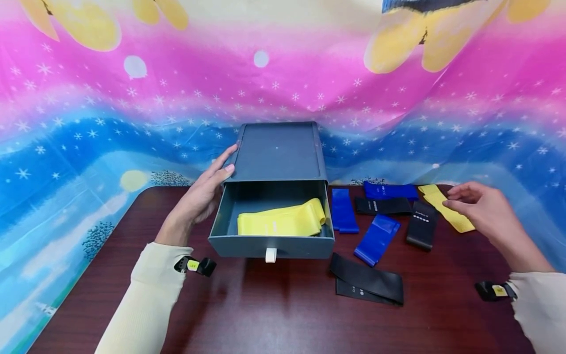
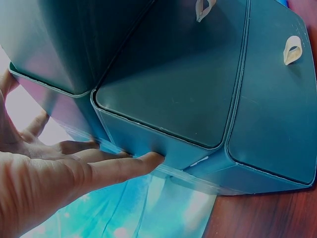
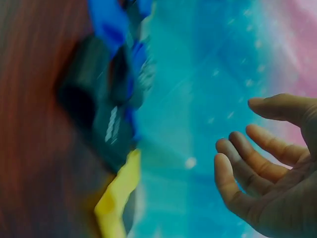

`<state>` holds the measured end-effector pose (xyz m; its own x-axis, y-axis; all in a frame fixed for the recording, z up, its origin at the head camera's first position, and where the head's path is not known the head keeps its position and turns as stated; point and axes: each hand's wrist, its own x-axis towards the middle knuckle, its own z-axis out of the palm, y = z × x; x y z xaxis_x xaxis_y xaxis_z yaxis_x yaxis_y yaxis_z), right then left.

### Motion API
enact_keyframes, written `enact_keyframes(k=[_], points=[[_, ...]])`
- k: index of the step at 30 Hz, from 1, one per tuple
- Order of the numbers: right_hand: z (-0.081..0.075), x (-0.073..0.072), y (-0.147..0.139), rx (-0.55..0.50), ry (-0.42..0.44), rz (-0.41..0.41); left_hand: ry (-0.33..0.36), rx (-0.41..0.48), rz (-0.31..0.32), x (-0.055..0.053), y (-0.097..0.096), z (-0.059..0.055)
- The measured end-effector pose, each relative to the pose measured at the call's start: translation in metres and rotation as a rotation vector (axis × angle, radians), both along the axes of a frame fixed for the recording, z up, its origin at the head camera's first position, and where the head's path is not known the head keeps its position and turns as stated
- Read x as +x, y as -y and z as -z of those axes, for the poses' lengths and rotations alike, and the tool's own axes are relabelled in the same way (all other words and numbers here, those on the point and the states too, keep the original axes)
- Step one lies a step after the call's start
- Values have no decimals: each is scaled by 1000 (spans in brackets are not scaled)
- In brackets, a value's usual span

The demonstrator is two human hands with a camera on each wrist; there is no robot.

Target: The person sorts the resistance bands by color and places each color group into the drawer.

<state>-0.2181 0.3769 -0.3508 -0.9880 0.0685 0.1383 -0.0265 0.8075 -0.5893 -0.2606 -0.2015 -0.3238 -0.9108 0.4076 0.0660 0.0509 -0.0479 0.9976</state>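
Observation:
My left hand [image 1: 201, 194] rests against the left side of a dark grey drawer unit [image 1: 278, 152], thumb at its top edge and fingers along the side. The left wrist view shows those fingers extended on the unit's side wall [image 2: 173, 156]. The top drawer [image 1: 247, 248] is pulled out, with yellow resistance bands [image 1: 274, 222] lying inside. Over at the right, my right hand [image 1: 486, 209] hovers by a yellow resistance band [image 1: 457, 222] on the table. Its fingers are loosely bent with nothing between them, as the right wrist view shows.
Blue resistance bands [image 1: 378, 238] and black ones [image 1: 422, 226] lie right of the drawer unit. A folded black band [image 1: 369, 282] is nearer the front of the dark wooden table [image 1: 283, 314]. Behind hangs a colourful cloth [image 1: 283, 78]. Lower drawers have pale pull tabs [image 2: 293, 50].

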Motion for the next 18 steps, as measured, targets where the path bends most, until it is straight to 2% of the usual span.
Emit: enact_keyframes(k=[6,12,18], points=[[23,-6,-26,72,1,6,3,-4,-4,1,1,-1],[45,-8,-49,104,76,8,6,-13,-1,2,0,-2],[61,-10,-68,147,90,-23,4,-19,-10,2,0,-2]])
